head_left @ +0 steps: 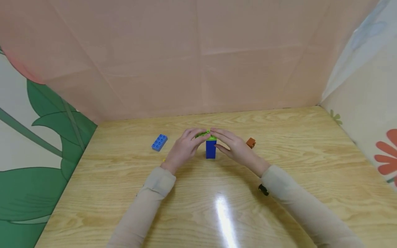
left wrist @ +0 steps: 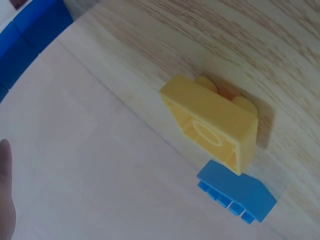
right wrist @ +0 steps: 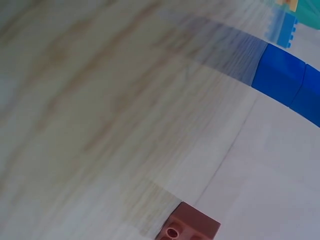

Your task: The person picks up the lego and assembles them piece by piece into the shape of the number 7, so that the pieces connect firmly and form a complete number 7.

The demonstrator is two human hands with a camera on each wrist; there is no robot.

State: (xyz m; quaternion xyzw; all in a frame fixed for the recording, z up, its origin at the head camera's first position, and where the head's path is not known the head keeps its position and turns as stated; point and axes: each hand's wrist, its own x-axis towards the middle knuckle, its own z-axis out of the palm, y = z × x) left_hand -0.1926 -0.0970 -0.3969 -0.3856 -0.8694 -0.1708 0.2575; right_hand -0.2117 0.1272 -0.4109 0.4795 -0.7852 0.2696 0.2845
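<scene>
A dark blue stack of bricks stands upright mid-table, with a bright green piece on top. My left hand holds the green piece's left part between thumb and fingers, which partly hide it. From the other side my right hand touches the top with fairly straight fingers, its thumb lower, beside the blue stack. The left wrist view shows the joined blue bricks and part of a finger. In the right wrist view the stack is at the upper right.
Left of the hands lies a lighter blue studded brick. A yellow brick lies on its side, mostly hidden behind the left wrist in the head view. Right of the right hand sits a brown brick. A small black object is by the right sleeve.
</scene>
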